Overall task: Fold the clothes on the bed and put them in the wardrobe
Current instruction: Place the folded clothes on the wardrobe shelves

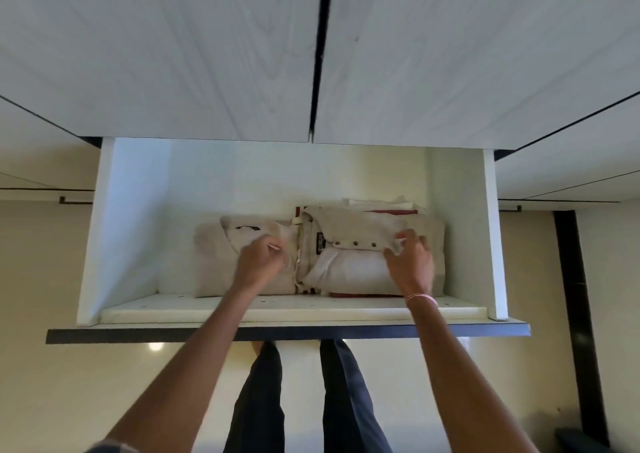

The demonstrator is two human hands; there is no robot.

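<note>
Forearms reach up and away from the camera, both bare, with a thin band [420,298] on the right wrist. Left fingers [278,250] are curled and pinch the cloth of the left garment [213,262] near its right edge. The left hand [258,262] rests on top of it. Right fingers [405,236] are curled over the end of the button strip on the buttoned shirt [349,269], and the right hand [412,262] covers that shirt's right part.

Both beige pieces lie folded side by side and touching on the wardrobe shelf [294,308]. The buttoned shirt tops a stack, with dark red edges showing under it at front and back and a white folded piece [381,203] behind.

A strip of bare shelf runs between the clothes and the shelf's front edge. A wide stretch of shelf separates the left garment from the left wall [104,227]. The stack sits near the right wall [493,230] with a narrow gap. The back panel rises well above the clothes to the lower edge of two shut doors [173,54], which are split by a dark seam.

Below the shelf's dark front lip are dark trousers [259,400] and a pale glossy floor [104,383]
</note>
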